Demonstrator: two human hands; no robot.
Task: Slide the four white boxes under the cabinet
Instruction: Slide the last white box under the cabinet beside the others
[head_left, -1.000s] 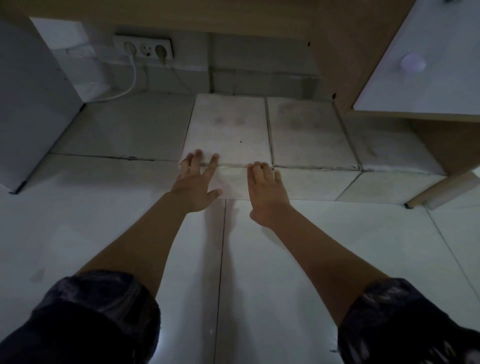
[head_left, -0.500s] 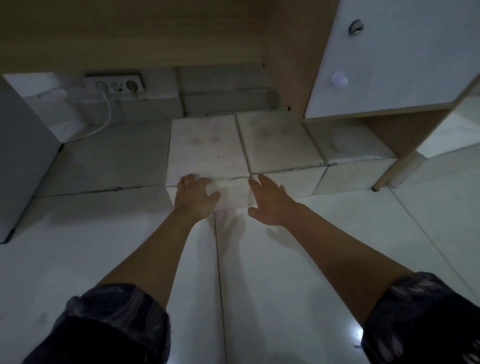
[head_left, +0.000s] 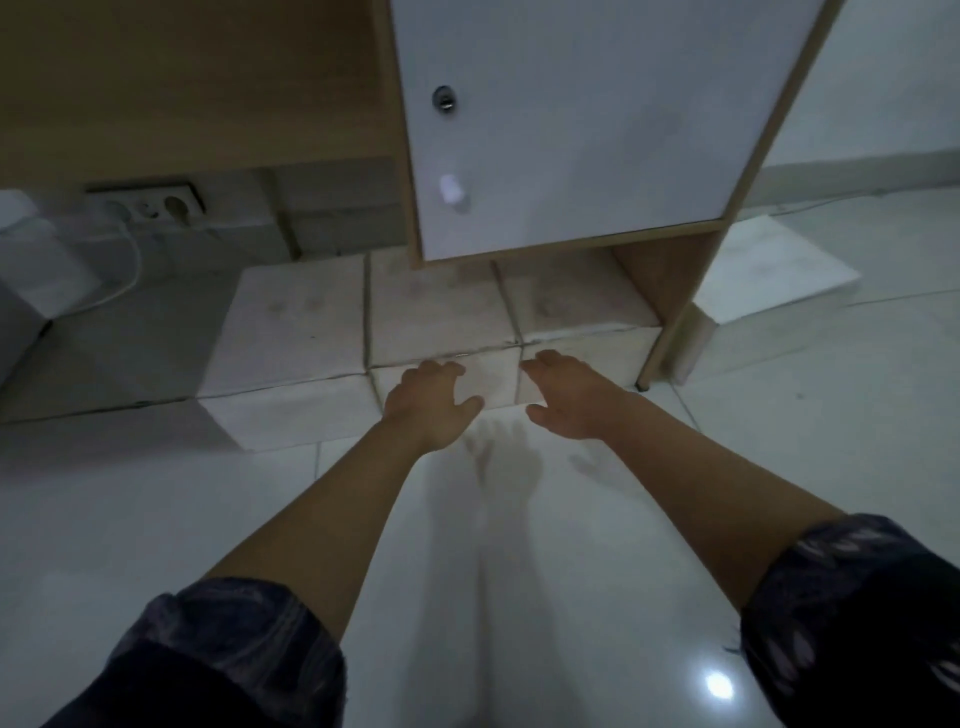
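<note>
Since a second ago, our hands have shifted right, from the left boxes to the middle one. Nearest, our left hand (head_left: 431, 397) and right hand (head_left: 563, 392) press spread-fingered against the near face of the white boxes (head_left: 441, 306), gripping nothing. Beyond, three boxes sit in a row, only partly beneath the cabinet (head_left: 571, 119); a fourth isn't clear.

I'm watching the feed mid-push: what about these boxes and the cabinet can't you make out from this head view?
- Rear of the right box and middle box: hidden by the cabinet door.
- Fourth box: only three distinct in the row; left box borders a grey slab.
- Left hand, right hand: contact with the fronts uncertain, blurred.
- Socket: blurred.
</note>
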